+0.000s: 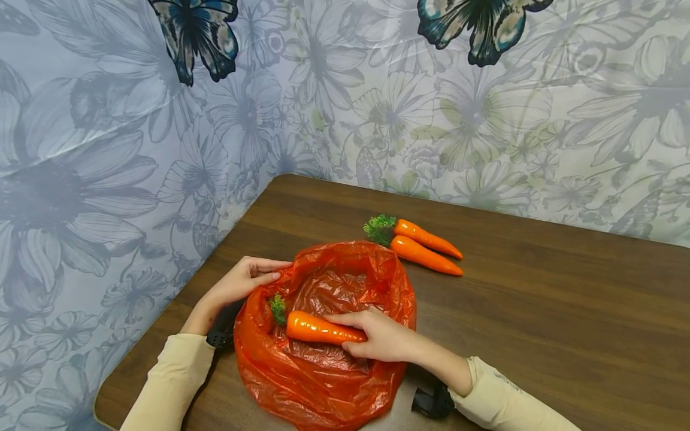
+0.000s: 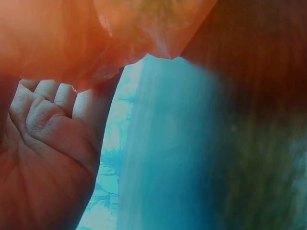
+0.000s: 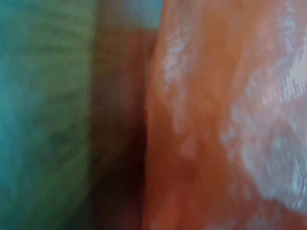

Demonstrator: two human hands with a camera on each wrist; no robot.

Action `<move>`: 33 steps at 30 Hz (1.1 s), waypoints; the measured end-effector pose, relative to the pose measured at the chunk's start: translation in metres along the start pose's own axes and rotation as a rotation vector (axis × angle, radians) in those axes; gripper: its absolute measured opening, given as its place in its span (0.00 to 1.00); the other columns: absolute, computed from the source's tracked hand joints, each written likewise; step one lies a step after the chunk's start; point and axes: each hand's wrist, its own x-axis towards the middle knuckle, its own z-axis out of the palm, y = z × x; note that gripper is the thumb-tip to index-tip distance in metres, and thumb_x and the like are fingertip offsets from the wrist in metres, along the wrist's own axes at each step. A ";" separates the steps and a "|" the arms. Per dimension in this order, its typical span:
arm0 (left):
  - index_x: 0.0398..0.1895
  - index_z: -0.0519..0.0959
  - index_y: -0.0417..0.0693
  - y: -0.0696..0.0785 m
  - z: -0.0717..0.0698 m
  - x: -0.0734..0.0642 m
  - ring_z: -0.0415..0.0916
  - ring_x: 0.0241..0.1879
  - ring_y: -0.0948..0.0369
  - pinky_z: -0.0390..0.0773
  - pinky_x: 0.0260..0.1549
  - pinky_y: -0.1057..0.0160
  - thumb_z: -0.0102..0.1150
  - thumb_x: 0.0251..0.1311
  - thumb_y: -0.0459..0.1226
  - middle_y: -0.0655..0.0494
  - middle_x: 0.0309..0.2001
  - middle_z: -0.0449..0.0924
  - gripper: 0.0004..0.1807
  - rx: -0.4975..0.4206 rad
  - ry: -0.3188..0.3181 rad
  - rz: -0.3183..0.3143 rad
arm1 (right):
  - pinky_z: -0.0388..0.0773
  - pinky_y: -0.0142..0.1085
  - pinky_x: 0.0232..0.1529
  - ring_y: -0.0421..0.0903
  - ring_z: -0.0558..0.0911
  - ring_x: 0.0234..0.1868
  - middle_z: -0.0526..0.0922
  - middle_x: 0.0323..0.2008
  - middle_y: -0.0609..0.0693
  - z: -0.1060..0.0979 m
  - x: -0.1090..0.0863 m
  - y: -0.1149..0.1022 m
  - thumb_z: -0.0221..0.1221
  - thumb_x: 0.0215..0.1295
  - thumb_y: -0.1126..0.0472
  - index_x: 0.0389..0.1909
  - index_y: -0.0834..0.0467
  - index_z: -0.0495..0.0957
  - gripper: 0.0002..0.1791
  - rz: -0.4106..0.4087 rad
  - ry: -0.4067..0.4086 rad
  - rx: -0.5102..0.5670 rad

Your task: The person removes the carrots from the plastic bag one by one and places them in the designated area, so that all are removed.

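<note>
A red plastic bag [image 1: 323, 389] lies wide-mouthed on the table in the head view. At its back left rim, my left hand [image 1: 242, 281] pinches the film between thumb and fingers. The left wrist view shows the palm of that hand [image 2: 53, 139], its fingertips hidden behind the bag [image 2: 62, 43]. My right hand [image 1: 380, 335] reaches over the right rim and grips an orange carrot [image 1: 312, 327] by its narrow end, inside the mouth. The carrot's green top [image 1: 277, 308] points left. Bag film [image 3: 206, 115] fills much of the blurred right wrist view.
Two more carrots [image 1: 426, 256] with green tops lie side by side just behind the bag, tips to the right. The brown wooden table [image 1: 539, 299] meets a flowered wall covering [image 1: 474, 120] at the back. Its left edge runs close beside my left arm.
</note>
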 end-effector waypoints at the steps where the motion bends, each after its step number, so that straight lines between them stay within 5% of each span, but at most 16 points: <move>1: 0.60 0.68 0.28 0.000 0.000 0.000 0.79 0.43 0.49 0.80 0.36 0.52 0.49 0.67 0.27 0.32 0.51 0.73 0.20 -0.001 -0.002 0.001 | 0.70 0.33 0.40 0.34 0.74 0.32 0.80 0.46 0.44 -0.001 0.000 0.000 0.61 0.61 0.63 0.64 0.53 0.71 0.28 -0.006 0.019 0.016; 5: 0.60 0.68 0.28 -0.002 -0.001 0.001 0.79 0.42 0.48 0.80 0.35 0.51 0.49 0.67 0.28 0.32 0.51 0.74 0.20 -0.003 -0.012 0.007 | 0.71 0.28 0.26 0.34 0.69 0.22 0.79 0.33 0.42 -0.008 0.001 0.002 0.60 0.62 0.64 0.59 0.56 0.75 0.23 -0.028 0.101 0.115; 11: 0.60 0.68 0.28 -0.003 -0.002 0.000 0.80 0.42 0.49 0.80 0.35 0.51 0.49 0.67 0.28 0.33 0.50 0.75 0.20 -0.001 -0.011 0.008 | 0.68 0.27 0.20 0.35 0.67 0.17 0.80 0.31 0.42 -0.022 -0.002 -0.001 0.59 0.64 0.60 0.55 0.58 0.79 0.18 0.023 0.184 0.225; 25: 0.60 0.68 0.27 -0.002 -0.001 -0.001 0.80 0.41 0.48 0.80 0.34 0.51 0.49 0.67 0.28 0.32 0.50 0.74 0.20 -0.010 -0.013 0.002 | 0.78 0.32 0.29 0.54 0.79 0.29 0.84 0.34 0.50 -0.044 -0.010 -0.006 0.59 0.65 0.60 0.55 0.54 0.78 0.17 0.021 0.178 0.424; 33: 0.60 0.68 0.28 -0.003 -0.002 -0.001 0.80 0.41 0.48 0.80 0.34 0.50 0.49 0.67 0.28 0.33 0.51 0.74 0.20 -0.009 -0.013 -0.014 | 0.77 0.30 0.28 0.44 0.77 0.27 0.83 0.34 0.48 -0.053 -0.013 -0.010 0.58 0.65 0.61 0.56 0.55 0.78 0.18 0.014 0.202 0.448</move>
